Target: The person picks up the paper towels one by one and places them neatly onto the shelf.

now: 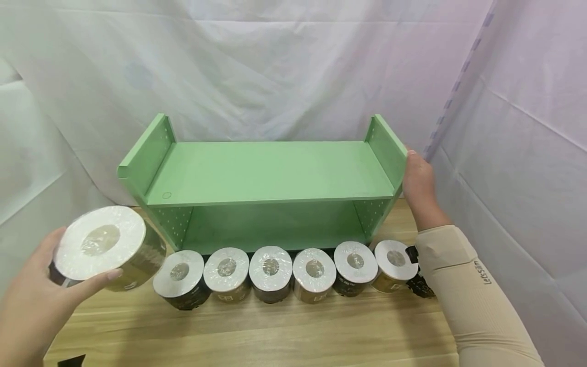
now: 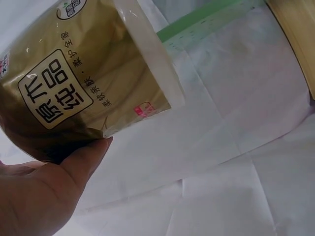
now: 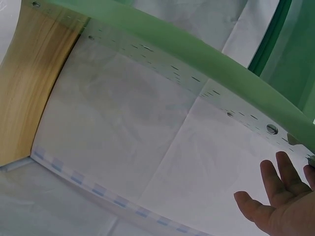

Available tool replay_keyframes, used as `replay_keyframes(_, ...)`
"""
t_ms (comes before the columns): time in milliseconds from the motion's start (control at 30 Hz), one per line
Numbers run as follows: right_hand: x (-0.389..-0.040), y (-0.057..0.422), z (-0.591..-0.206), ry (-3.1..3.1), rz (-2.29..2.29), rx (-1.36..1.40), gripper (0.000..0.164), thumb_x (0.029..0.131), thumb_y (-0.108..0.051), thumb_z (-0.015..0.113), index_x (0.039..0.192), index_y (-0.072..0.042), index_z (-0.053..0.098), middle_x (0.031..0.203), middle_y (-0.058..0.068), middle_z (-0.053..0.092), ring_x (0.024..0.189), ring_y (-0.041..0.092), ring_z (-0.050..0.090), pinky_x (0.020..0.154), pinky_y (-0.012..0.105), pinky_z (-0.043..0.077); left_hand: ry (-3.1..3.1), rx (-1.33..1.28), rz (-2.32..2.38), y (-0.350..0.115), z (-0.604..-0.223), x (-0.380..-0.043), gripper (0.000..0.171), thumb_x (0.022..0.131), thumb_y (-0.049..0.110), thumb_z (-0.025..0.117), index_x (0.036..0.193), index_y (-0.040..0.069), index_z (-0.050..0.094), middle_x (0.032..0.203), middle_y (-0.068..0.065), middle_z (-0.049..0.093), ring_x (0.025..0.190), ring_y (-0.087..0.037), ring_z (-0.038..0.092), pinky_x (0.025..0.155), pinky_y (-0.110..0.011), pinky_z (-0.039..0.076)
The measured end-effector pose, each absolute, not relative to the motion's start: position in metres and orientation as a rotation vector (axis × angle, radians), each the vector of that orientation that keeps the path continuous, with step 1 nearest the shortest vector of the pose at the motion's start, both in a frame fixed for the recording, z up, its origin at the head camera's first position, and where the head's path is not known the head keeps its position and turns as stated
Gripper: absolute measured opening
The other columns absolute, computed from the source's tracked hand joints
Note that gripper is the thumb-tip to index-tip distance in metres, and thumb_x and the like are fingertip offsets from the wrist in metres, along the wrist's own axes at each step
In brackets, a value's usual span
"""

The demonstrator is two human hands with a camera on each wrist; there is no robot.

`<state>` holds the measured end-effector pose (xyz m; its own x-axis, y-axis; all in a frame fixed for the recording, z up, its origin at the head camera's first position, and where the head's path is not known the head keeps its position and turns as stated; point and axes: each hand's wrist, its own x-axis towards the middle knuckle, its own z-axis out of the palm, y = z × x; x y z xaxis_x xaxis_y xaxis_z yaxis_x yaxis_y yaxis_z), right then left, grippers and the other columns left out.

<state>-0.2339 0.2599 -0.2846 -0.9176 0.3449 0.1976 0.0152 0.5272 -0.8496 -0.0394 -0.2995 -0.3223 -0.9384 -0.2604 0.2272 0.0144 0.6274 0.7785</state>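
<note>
My left hand [image 1: 38,290] holds a wrapped toilet paper roll [image 1: 147,257], thumb on the near side, raised at the left of a green two-level shelf [image 1: 270,171]. In the left wrist view, the roll's gold wrapper [image 2: 54,83] carries dark printed characters, and the left thumb [image 2: 86,160] presses against its lower part. My right hand [image 1: 419,183] is at the outer face of the shelf's right side panel [image 1: 387,148]. The right wrist view shows the right hand [image 3: 285,201] with its fingers spread and fairly straight beside that panel; contact is hard to tell there.
Several wrapped rolls [image 1: 270,270] stand in a row along the shelf's front, some gold, some black. The rightmost is partly behind the right sleeve [image 1: 463,285]. Under them is a wood-grain table [image 1: 257,336]. White cloth [image 1: 275,66] hangs behind and at both sides.
</note>
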Motion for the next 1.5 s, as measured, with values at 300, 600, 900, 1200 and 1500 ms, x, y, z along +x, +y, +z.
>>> replay_keyframes(300, -0.235, 0.259, -0.284, -2.421, 1.331, -0.3, 0.068, 0.101, -0.047, 0.016, 0.136, -0.002, 0.053, 0.116, 0.021, 0.058, 0.09, 0.016, 0.05, 0.088, 0.036, 0.044, -2.557, 0.154, -1.2, -0.289, -0.308, -0.041, 0.094, 0.074, 0.011, 0.083, 0.151, 0.027, 0.031, 0.116, 0.019, 0.05, 0.098, 0.008, 0.047, 0.071, -0.002, 0.035)
replay_keyframes(600, -0.236, 0.257, -0.284, -2.433, 1.346, -0.267, 0.066, 0.102, -0.047, 0.016, 0.14, -0.004, 0.049, 0.121, 0.022, 0.057, 0.098, 0.021, 0.051, 0.096, 0.044, 0.044, -2.52, 0.072, -1.317, -0.287, -0.299, -0.045, 0.096, 0.076, -0.002, 0.078, 0.153, 0.021, 0.026, 0.128, 0.014, 0.048, 0.106, 0.008, 0.048, 0.077, -0.001, 0.038)
replay_keyframes(900, -0.238, 0.253, -0.283, -2.411, 1.327, -0.261, 0.065, 0.102, -0.044, 0.016, 0.138, -0.004, 0.052, 0.115, 0.02, 0.059, 0.089, 0.011, 0.05, 0.088, 0.033, 0.045, -2.53, -0.007, -1.32, -0.285, -0.283, -0.054, 0.093, 0.075, -0.002, 0.078, 0.151, 0.022, 0.03, 0.123, 0.014, 0.051, 0.103, 0.007, 0.051, 0.076, -0.002, 0.039)
replay_keyframes(1200, -0.239, 0.256, -0.285, -2.392, 1.35, -0.293, 0.063, 0.103, -0.044, 0.019, 0.138, -0.004, 0.052, 0.113, 0.019, 0.058, 0.083, 0.007, 0.048, 0.08, 0.025, 0.043, -2.539, -0.036, -1.308, -0.281, -0.268, -0.064, 0.092, 0.075, -0.001, 0.079, 0.15, 0.026, 0.033, 0.12, 0.018, 0.051, 0.1, 0.009, 0.05, 0.073, -0.002, 0.039)
replay_keyframes(1500, -0.24, 0.258, -0.286, -2.402, 1.353, -0.316, 0.064, 0.102, -0.045, 0.018, 0.139, -0.005, 0.052, 0.114, 0.017, 0.056, 0.086, 0.009, 0.048, 0.082, 0.028, 0.043, -2.544, -0.038, -1.301, -0.273, -0.253, -0.077, 0.081, 0.076, 0.004, 0.079, 0.144, 0.027, 0.041, 0.117, 0.014, 0.053, 0.096, 0.005, 0.051, 0.071, -0.003, 0.041)
